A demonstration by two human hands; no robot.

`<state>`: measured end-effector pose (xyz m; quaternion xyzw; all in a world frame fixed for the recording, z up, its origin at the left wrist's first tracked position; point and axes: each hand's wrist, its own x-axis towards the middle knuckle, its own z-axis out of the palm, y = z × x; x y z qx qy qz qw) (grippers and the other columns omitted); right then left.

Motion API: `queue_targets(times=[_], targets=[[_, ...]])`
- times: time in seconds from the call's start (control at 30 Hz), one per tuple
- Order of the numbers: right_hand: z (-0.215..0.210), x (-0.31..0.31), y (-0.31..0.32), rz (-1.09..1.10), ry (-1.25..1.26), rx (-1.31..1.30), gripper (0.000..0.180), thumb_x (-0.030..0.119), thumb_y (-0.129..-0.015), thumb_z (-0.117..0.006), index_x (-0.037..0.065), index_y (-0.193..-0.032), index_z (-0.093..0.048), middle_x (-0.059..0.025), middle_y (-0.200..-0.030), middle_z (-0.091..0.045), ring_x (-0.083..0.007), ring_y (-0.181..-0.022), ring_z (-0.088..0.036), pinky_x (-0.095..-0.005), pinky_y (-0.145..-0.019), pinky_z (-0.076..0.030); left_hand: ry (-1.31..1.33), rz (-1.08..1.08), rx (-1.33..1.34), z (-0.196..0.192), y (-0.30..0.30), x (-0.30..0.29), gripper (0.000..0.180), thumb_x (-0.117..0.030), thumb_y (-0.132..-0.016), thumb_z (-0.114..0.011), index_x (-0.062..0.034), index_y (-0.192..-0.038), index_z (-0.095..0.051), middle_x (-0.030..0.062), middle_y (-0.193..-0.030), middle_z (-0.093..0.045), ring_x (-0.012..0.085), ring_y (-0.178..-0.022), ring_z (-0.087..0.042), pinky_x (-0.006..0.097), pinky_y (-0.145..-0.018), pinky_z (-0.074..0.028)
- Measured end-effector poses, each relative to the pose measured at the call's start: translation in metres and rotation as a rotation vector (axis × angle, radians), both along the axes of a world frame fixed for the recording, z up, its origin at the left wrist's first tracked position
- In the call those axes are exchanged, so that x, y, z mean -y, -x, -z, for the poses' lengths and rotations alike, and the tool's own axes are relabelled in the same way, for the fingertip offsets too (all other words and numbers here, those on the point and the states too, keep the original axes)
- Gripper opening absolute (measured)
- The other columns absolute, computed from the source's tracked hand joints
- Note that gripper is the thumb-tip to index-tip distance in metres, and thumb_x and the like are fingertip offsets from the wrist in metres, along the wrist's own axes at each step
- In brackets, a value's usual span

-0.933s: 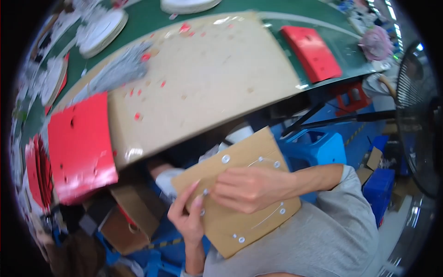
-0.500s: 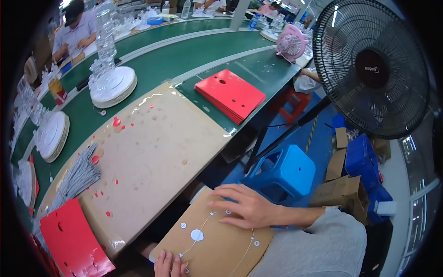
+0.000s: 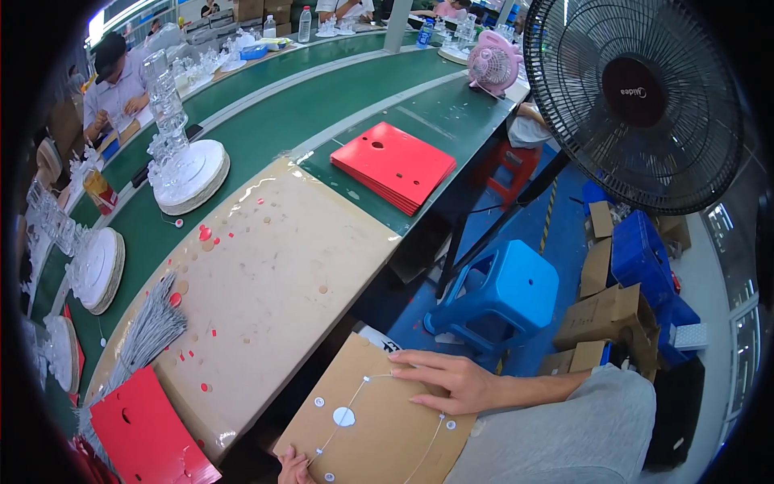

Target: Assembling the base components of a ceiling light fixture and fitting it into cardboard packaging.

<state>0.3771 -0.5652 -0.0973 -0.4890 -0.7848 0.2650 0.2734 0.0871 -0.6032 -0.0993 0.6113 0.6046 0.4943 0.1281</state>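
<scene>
A brown cardboard sheet (image 3: pixel 379 436) lies tilted in front of my body, below the table's near edge. On it are a white disc (image 3: pixel 343 417), several small white round fasteners (image 3: pixel 319 402) and a thin pale string held by small clips. My right hand (image 3: pixel 455 382) rests over the sheet's far right part, fingers stretched out and lightly touching it. At the lower left my left hand (image 3: pixel 293 468) grips the sheet's edge with bent fingers; part of it is cut off by the frame.
The table holds a brown board (image 3: pixel 274 298) with red scraps, a bundle of grey strings (image 3: pixel 149 323), a red sheet (image 3: pixel 153 427) and a red stack (image 3: pixel 393 165). A blue stool (image 3: pixel 516 282) and large fan (image 3: pixel 633 97) stand right. Across the green table sits a co-worker (image 3: pixel 121 89).
The view has shifted slightly. My right hand has drawn back toward the sheet's right edge, its fingers closer together. My left hand has slid lower, farther off the sheet's face.
</scene>
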Motion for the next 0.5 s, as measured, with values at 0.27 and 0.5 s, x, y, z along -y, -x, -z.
queue_targets(times=[0.27,0.5], targets=[[0.004,0.002,-0.003,0.083,-0.140,-0.007,0.036,0.019,-0.090,-0.076,0.003,-0.123,-0.072,-0.0147,-0.131,-0.068,-0.0282,-0.116,-0.069,-0.0384,-0.095,-0.059,-0.014,0.096,-0.100,0.000,0.005,0.001,0.015,-0.006,-0.098,-0.064,0.0038,-0.094,-0.074,0.0220,-0.107,-0.075,0.0363,-0.097,-0.073,0.043,-0.092,-0.058],[-0.009,0.012,-0.002,0.315,0.179,-0.187,0.026,0.015,-0.088,-0.079,0.003,-0.111,-0.079,-0.0142,-0.128,-0.071,-0.0254,-0.107,-0.073,-0.0343,-0.089,-0.060,-0.062,0.257,-0.314,-0.015,0.010,-0.010,0.010,-0.001,-0.091,-0.072,0.0029,-0.100,-0.074,0.0184,-0.103,-0.074,0.0338,-0.098,-0.073,0.039,-0.086,-0.060]])
